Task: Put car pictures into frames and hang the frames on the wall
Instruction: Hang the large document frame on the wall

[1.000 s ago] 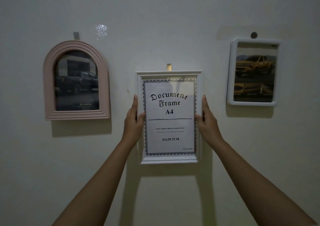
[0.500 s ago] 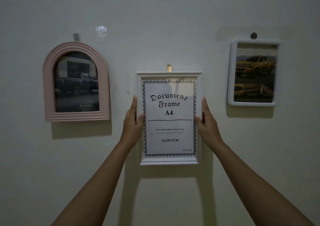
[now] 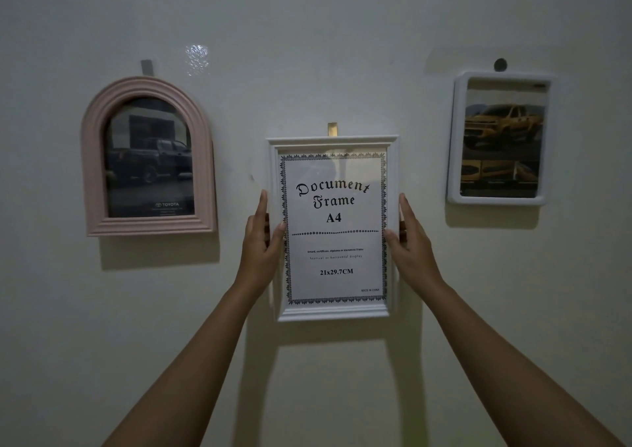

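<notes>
A white document frame (image 3: 333, 311) stands upright against the pale wall (image 3: 342, 29), low in the middle between 2 other frames. It carries its stock insert sheet (image 3: 337, 272) printed "Document Frame A4", not a car picture. The left hand (image 3: 261, 241) grips its left edge and the right hand (image 3: 412, 244) its right edge, each with the thumb on the front rim and the fingers along the side. A gold hook (image 3: 332, 129) shows just above the top rail; whether the frame is caught on it cannot be told. To the left, higher up, a pink arched frame (image 3: 150, 224) with a dark Toyota pickup picture (image 3: 150, 162) hangs below a grey tab (image 3: 147, 67). To the right, a white rectangular frame (image 3: 456, 138) with a yellow pickup picture (image 3: 502, 131) hangs under a round dark hook (image 3: 500, 64).
</notes>
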`<state>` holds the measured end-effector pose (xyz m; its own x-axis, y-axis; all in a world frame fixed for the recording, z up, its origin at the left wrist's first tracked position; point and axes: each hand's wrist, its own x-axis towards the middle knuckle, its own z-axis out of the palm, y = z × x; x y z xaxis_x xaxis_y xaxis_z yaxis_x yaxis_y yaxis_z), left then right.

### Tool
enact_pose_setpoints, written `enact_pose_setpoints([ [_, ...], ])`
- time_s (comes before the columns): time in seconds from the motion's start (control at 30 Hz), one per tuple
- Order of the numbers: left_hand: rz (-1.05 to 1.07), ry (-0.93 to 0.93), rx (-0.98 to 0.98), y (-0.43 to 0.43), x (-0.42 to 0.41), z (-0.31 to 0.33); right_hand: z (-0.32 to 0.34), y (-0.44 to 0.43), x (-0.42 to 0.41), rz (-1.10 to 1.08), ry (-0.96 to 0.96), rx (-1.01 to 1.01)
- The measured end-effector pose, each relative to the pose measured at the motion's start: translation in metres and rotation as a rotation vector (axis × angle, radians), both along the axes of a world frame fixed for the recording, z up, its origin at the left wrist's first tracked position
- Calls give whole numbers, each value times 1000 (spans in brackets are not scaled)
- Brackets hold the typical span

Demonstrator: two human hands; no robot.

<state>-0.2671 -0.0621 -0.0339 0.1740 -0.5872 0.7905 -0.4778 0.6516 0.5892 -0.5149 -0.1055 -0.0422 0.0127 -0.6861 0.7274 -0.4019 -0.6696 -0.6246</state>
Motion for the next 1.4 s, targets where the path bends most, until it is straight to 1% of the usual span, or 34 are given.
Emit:
enact_pose_setpoints([
  [0.33,68,-12,21,-5,6,-4,-2,1,1,-35,-5,4],
  [0.8,79,-13,52,2,6,-5,-4,6,-4,-38,-3,15],
  [1.03,178,13,-65,21,-4,-8,-9,20,-11,-89,12,56],
  [1.17,250,-33,-104,36,-24,-12,-19,41,-28,-140,94,95],
  [1.27,182,-70,-91,47,-49,-26,-36,62,-52,-208,152,152],
  [1.4,27,-150,-13,60,-96,-72,-77,91,-96,-298,261,306],
])
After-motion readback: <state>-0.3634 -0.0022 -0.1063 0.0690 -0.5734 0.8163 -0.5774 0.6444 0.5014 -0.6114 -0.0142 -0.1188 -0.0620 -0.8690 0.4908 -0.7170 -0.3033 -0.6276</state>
